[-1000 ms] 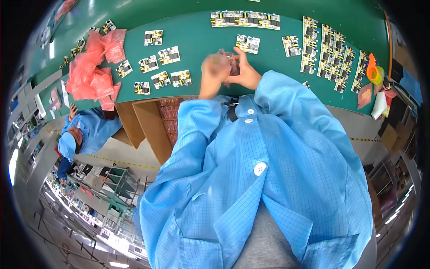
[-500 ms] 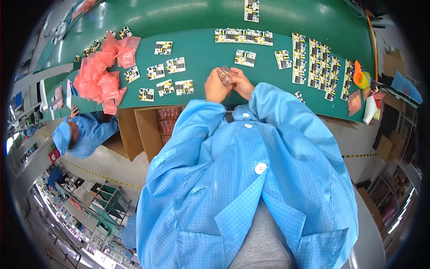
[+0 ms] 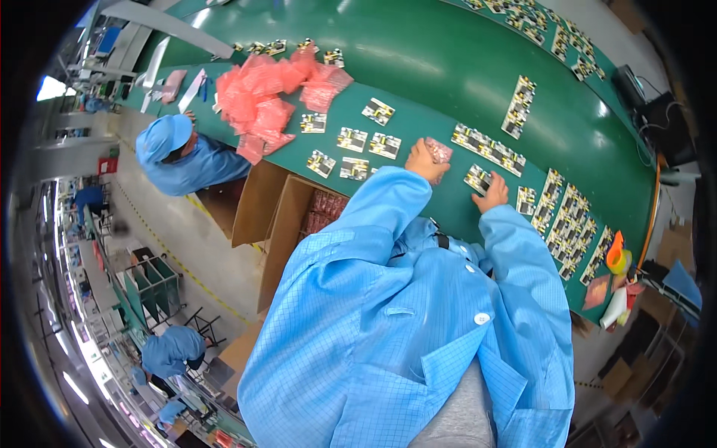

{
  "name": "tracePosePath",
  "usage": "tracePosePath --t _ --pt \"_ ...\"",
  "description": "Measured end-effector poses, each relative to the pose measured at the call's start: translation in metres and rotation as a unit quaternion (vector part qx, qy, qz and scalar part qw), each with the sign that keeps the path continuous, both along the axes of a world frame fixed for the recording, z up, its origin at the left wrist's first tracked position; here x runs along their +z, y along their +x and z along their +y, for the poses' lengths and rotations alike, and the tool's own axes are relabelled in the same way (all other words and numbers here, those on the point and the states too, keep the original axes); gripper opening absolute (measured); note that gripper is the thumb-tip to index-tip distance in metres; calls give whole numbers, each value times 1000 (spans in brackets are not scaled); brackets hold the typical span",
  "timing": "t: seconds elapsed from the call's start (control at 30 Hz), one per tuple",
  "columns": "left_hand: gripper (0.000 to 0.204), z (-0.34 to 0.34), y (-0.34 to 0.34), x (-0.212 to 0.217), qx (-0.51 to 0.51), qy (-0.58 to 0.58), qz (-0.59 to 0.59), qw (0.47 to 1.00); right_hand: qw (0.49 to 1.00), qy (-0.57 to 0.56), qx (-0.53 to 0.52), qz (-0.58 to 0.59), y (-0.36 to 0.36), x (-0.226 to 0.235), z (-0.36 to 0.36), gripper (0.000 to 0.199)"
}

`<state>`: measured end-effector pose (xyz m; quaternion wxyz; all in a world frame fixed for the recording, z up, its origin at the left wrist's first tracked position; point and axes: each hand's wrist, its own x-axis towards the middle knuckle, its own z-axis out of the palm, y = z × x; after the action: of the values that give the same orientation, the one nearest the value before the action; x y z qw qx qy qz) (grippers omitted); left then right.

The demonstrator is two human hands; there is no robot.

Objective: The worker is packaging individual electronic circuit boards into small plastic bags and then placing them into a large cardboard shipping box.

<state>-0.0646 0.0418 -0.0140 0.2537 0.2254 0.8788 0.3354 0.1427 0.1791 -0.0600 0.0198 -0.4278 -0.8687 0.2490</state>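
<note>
A pink bubble-wrap packet (image 3: pixel 439 150) is in my left hand (image 3: pixel 424 163), whose fingers close round its left side; what the packet contains cannot be made out. To the right, my right hand (image 3: pixel 492 194) reaches to a small circuit board (image 3: pixel 477 179) lying on the green table. Its thumb and fingers are apart at the board's right edge, and they seem to touch it. Several more loose boards lie left of my left hand, among them one board (image 3: pixel 385 145) close by. A row of joined boards (image 3: pixel 488 148) lies just beyond both hands.
Crumpled pink bubble bags (image 3: pixel 258 97) are heaped at the left. Panels of boards (image 3: pixel 570 231) and an orange-yellow tape roll (image 3: pixel 617 257) lie at the right. An open carton (image 3: pixel 287 216) with pink packets stands below the table edge. A co-worker (image 3: pixel 198 160) is at the left.
The view has swung round. My hands, together at the packet before, are now apart: the left keeps the packet, while the right has let go and moved to the loose board.
</note>
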Motion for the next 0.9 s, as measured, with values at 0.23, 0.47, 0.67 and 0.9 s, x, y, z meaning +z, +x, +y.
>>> tracePosePath --t 0.23,0.47,0.67,0.9 --pt "46 -52 -113 -22 109 159 149 970 989 -49 -45 -134 -8 29 -19 95" --pt "54 -79 -253 -20 74 -1 289 954 983 -98 -57 -146 -22 31 -14 89" --pt "83 -41 -334 -24 -2 -144 305 942 988 -150 -22 33 24 -14 4 78" --pt "65 -58 -356 -91 142 -224 343 901 906 -402 -84 101 26 -33 22 52"
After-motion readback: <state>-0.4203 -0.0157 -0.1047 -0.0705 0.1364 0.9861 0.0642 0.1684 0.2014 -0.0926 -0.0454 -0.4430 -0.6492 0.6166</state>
